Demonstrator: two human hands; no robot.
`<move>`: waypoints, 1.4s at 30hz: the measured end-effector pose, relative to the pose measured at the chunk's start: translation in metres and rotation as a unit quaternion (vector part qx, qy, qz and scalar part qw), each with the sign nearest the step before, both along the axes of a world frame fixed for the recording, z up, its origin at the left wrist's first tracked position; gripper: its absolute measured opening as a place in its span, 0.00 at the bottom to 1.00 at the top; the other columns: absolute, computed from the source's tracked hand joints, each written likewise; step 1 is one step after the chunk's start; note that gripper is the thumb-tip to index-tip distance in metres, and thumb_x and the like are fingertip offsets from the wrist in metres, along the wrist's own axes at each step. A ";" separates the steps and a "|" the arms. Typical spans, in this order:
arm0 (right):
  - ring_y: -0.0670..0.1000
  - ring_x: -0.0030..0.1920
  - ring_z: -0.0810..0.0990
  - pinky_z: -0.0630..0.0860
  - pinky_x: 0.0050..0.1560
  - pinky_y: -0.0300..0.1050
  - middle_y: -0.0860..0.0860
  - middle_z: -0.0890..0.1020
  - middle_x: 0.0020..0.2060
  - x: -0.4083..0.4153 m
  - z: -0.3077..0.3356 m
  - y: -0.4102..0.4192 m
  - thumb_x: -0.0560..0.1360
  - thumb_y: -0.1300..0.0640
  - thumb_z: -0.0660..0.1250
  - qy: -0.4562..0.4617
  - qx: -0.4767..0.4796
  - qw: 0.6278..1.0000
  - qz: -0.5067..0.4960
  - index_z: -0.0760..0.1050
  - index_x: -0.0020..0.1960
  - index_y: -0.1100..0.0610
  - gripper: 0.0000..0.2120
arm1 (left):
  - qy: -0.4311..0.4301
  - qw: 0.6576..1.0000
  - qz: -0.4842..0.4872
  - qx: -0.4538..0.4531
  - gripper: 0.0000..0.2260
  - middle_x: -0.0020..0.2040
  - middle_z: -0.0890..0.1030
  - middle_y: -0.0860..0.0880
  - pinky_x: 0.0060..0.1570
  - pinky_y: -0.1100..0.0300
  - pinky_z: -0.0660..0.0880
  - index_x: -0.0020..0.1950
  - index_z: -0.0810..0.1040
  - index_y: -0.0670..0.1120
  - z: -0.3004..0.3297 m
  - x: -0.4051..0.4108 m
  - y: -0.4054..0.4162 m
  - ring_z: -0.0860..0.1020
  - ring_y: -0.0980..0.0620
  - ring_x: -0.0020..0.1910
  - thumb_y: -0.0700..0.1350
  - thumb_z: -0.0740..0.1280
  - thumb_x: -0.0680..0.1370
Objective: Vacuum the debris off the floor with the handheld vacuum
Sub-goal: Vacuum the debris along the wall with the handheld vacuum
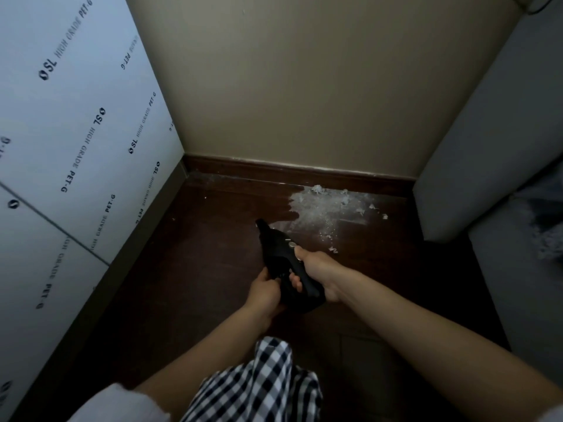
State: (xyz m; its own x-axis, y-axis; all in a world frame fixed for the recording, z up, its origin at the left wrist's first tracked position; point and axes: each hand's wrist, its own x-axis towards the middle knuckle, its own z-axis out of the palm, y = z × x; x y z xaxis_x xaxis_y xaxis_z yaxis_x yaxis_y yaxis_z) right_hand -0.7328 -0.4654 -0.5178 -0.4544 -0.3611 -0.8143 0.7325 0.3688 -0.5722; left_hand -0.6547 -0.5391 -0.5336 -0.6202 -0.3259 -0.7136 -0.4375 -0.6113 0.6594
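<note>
The white panel [76, 141] left of the handheld vacuum [283, 263] carries the repeated print "SL HIGH GRADE PET-G", readable at least five times. One black vacuum sits low over the dark wood floor [189, 269], nozzle aimed toward the wall. The right hand [316, 274] grips its handle with fingers curled around it; the left hand [265, 289] pinches its rear underside. One patch of white debris [329, 208] lies just beyond the nozzle, against the baseboard [274, 170], with several loose flakes around it

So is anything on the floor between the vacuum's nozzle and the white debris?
Nothing visible: bare dark wooden floor separates the black handheld vacuum nozzle from the white debris patch by the baseboard.
</note>
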 end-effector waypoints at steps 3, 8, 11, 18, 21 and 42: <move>0.47 0.19 0.71 0.70 0.20 0.36 0.54 0.73 0.28 0.006 0.003 -0.004 0.82 0.45 0.53 -0.001 -0.003 1.000 0.009 0.71 0.44 0.64 0.23 | -0.001 1.000 0.005 -0.003 0.22 0.43 0.78 0.43 0.24 0.64 0.76 0.74 0.66 0.46 0.004 0.007 -0.002 0.76 0.49 0.36 0.30 0.52 0.82; 0.47 0.19 0.71 0.71 0.21 0.37 0.54 0.74 0.26 0.014 0.007 0.008 0.83 0.46 0.53 0.006 0.006 0.999 0.033 0.71 0.44 0.64 0.23 | -0.010 0.999 0.014 0.035 0.24 0.42 0.78 0.42 0.23 0.63 0.77 0.74 0.65 0.47 0.005 0.017 0.009 0.77 0.50 0.30 0.29 0.53 0.81; 0.47 0.20 0.71 0.71 0.20 0.37 0.53 0.74 0.25 0.014 0.011 0.024 0.83 0.46 0.53 0.016 0.020 0.998 0.049 0.71 0.44 0.64 0.22 | -0.010 0.997 0.009 0.070 0.25 0.43 0.79 0.42 0.26 0.61 0.79 0.75 0.65 0.48 0.000 0.019 0.020 0.79 0.51 0.30 0.30 0.52 0.81; 0.46 0.19 0.71 0.70 0.20 0.36 0.52 0.74 0.24 0.008 0.012 0.041 0.82 0.46 0.54 0.012 0.017 0.999 0.037 0.72 0.42 0.63 0.23 | -0.003 0.996 0.001 0.093 0.24 0.46 0.79 0.42 0.26 0.58 0.79 0.76 0.63 0.50 0.004 0.015 0.033 0.79 0.49 0.37 0.31 0.51 0.82; 0.46 0.20 0.71 0.71 0.20 0.36 0.52 0.74 0.24 0.004 0.007 0.032 0.82 0.45 0.53 0.004 0.011 1.000 0.020 0.72 0.41 0.63 0.24 | -0.008 0.997 0.008 0.077 0.24 0.44 0.79 0.43 0.24 0.61 0.78 0.76 0.64 0.49 0.002 0.007 0.025 0.81 0.52 0.28 0.31 0.50 0.82; 0.46 0.19 0.71 0.70 0.19 0.36 0.53 0.74 0.24 0.020 0.016 0.047 0.82 0.46 0.54 0.011 0.015 1.000 0.017 0.72 0.41 0.64 0.23 | -0.025 0.989 0.042 0.139 0.27 0.41 0.80 0.44 0.28 0.58 0.80 0.77 0.61 0.52 0.005 0.023 0.041 0.79 0.53 0.25 0.31 0.54 0.82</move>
